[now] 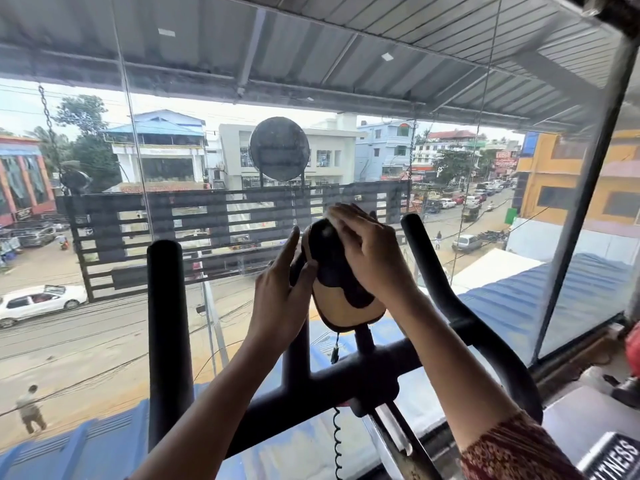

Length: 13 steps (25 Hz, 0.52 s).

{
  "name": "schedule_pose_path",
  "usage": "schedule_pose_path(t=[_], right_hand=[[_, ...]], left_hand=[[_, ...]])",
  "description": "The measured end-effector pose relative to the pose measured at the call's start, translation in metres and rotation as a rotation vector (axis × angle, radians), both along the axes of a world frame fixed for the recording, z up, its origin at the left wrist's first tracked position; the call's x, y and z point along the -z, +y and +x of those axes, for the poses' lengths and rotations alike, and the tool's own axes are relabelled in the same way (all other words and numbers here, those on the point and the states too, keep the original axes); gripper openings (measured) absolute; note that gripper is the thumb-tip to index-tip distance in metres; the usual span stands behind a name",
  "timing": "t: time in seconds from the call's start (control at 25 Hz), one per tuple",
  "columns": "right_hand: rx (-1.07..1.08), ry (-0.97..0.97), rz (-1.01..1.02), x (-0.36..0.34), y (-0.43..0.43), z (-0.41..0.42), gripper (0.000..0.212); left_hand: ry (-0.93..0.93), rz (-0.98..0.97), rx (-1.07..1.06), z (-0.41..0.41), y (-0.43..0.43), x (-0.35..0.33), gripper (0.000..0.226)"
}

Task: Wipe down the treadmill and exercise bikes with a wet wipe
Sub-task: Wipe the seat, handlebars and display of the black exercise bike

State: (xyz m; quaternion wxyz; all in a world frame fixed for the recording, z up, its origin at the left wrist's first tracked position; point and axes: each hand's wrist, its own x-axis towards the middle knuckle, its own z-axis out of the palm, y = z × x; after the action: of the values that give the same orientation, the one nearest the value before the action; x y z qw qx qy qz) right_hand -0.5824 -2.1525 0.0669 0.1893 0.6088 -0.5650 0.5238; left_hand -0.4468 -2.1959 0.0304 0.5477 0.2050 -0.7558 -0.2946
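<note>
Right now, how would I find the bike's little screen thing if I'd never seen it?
Start at the glass window over the street; right in front stand the bike's black handlebars. Between their two upright grips, a small oval console sits on a short post, left hand holding its side, right hand resting on top. Only it is tan and black.

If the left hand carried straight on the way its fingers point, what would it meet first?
Probably the clear window glass ahead: the left hand points up alongside the black-and-tan oval bike console, whose edge it pinches. Depth is unclear.
</note>
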Motion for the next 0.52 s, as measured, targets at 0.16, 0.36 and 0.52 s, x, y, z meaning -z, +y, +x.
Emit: schedule_pose_path(t=[0.16, 0.36, 0.52], right_hand=[[-0.005, -0.429, -0.028, 0.048, 0.033, -0.006, 0.033], [-0.068, 0.006, -0.046, 0.036, 0.013, 0.014, 0.035], [-0.005, -0.275, 0.018, 0.003, 0.001, -0.014, 0.03]], left_hand=[[-0.079, -0.091, -0.051, 0.001, 0.003, 0.001, 0.054], [-0.092, -0.134, -0.035, 0.001, 0.001, 0.001, 0.056], [-0.109, -0.117, -0.04, 0.003, 0.001, 0.004, 0.062]])
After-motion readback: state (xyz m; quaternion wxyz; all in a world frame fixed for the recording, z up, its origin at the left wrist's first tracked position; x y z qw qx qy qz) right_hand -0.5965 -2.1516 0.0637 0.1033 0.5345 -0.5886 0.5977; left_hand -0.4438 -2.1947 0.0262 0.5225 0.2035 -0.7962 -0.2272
